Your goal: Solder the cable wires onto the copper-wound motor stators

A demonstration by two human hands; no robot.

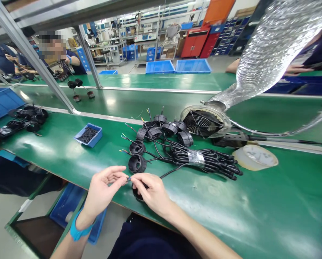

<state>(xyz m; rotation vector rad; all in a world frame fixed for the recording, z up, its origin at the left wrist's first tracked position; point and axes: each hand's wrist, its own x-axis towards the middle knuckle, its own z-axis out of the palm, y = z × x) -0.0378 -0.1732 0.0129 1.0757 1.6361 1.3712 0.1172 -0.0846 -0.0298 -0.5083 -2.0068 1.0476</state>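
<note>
Near the bench's front edge, my left hand (107, 187) and my right hand (151, 192) meet at the fingertips. Each pinches thin wire ends (128, 178), a bluish bit showing between them. Partly hidden under my right hand is a round black plastic housing (137, 194); a black cable leads from there to the bundle. Just beyond my fingers lie more black housings (137, 164) with coloured wire ends poking out. To their right rests a coiled bundle of black cables (195, 157), wrapped in clear tape.
A blue bin (97, 138) of small black parts stands left on the green bench (258, 208). A fan (201, 123) with a silver duct (266, 50), a soldering-iron-like tool and a translucent tub (255, 158) are at right. Co-workers sit left and opposite; a metal post (39, 61) rises left.
</note>
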